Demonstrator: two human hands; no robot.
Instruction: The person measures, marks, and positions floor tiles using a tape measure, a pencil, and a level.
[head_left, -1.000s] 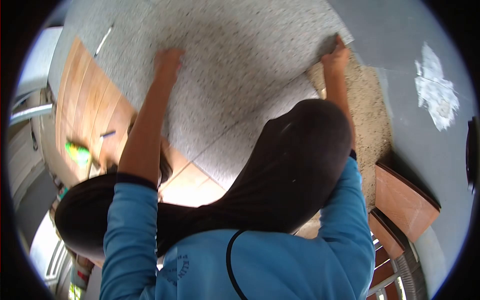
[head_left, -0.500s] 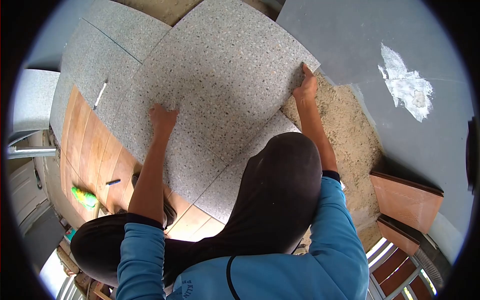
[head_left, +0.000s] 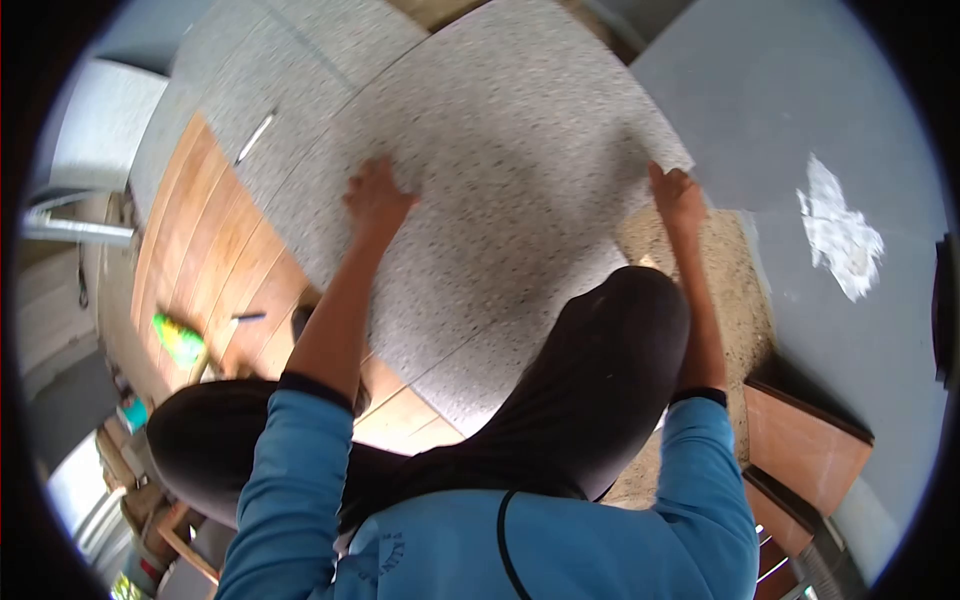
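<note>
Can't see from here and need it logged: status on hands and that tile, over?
Left hand flat on speckled grey tile, open. Right hand at tile's right corner, grip blurred. Sand bed beside that corner; knee close below.

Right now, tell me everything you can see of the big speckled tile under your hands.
The tile is a large square slab, light grey with fine dark speckles, stone-like and matte; no chips show in this blurred view. It sits cornerwise, its near edge beside a matching laid tile, its right corner over the sand. The left hand presses flat on its face; the right hand is at its right corner. Whether it lies fully flat I cannot tell.
</note>
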